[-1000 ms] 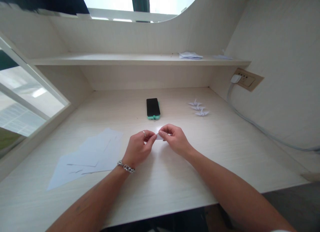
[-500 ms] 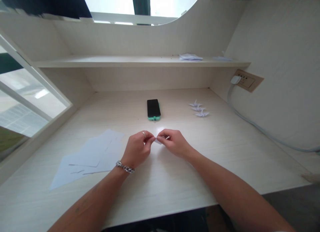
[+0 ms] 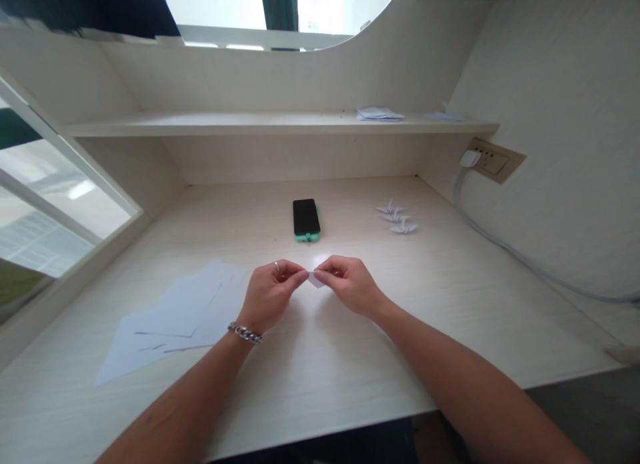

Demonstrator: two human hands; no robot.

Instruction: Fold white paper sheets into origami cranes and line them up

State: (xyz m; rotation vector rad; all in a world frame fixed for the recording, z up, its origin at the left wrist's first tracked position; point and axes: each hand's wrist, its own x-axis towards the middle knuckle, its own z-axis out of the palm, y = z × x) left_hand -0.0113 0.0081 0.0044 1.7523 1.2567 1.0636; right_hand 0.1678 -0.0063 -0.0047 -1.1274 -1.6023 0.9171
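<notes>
A small folded piece of white paper [image 3: 316, 280] is held over the middle of the desk, mostly covered by fingertips. My left hand [image 3: 273, 292], with a ring and a chain bracelet, pinches its left corner between thumb and forefinger. On the other side my right hand [image 3: 350, 282] grips the right edge in a pinch, fingers curled. Several white sheets [image 3: 170, 314] lie overlapping left of my left hand. Beyond my right hand, three folded paper cranes [image 3: 403, 229] sit close together in a row.
A black phone [image 3: 306, 217] with a green case or item beneath it lies beyond my hands. Folded papers [image 3: 379, 114] rest on the shelf [image 3: 225, 129]. At right, a white plug [image 3: 470, 159] sits in the wall socket, its grey cable [image 3: 520, 257] running down toward the desk.
My left hand has shifted slightly left, away from my right hand, and a little more of the folded paper shows between them. The camera view has moved a touch.
</notes>
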